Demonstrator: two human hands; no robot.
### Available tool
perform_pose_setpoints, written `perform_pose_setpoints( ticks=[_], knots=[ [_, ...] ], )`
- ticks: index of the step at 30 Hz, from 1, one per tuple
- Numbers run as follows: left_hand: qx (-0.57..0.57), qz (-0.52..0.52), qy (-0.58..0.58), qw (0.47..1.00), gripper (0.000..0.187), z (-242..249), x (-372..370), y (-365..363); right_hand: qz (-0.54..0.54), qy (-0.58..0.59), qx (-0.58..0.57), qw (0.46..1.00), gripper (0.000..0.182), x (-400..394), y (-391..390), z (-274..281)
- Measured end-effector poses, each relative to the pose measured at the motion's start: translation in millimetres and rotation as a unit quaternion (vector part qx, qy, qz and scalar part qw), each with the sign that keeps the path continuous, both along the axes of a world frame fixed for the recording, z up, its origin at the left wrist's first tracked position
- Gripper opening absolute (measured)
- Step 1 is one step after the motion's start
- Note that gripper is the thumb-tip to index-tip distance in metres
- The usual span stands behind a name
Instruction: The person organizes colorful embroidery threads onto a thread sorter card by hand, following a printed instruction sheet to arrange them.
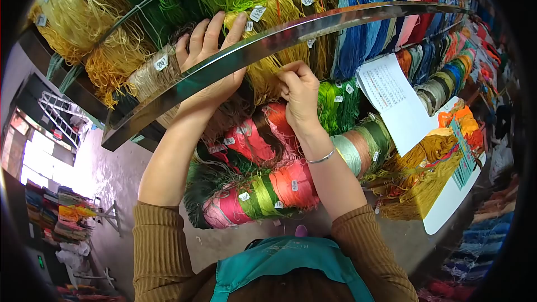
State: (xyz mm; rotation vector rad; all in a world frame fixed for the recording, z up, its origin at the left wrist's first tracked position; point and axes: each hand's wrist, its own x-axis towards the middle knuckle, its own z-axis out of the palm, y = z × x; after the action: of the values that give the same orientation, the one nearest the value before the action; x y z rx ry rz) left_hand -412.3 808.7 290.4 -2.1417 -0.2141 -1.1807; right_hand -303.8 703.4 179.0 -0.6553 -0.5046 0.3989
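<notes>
Golden thread [260, 80] pinched between the right fingers [293, 80]

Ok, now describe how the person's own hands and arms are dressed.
Both the left hand and the right hand are bare, without gloves. Brown, ribbed knit sleeves cover the upper part of each arm and end on the forearms. A thin, silver-coloured bracelet circles the right wrist; none shows on the left.

Left-side glare — fisheye-bowed edges
</notes>
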Motion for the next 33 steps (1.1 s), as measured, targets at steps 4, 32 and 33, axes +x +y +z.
perform_pose_setpoints(
  ticks=[4,32,33],
  knots=[
    [0.001,-0.01,-0.004,1.0,0.053,2,0,-2,0.038,0.043,-0.008,0.998,0.005,-4,-5,3],
    [0.051,-0.114,0.022,0.992,0.041,19,28,8,0.037,-0.119,-0.176,0.977,0.015,-12,-91,-27],
    [0.054,-0.112,0.021,0.992,0.041,20,28,7,0.043,-0.097,-0.198,0.975,0.015,-16,-107,-38]
  ],
)
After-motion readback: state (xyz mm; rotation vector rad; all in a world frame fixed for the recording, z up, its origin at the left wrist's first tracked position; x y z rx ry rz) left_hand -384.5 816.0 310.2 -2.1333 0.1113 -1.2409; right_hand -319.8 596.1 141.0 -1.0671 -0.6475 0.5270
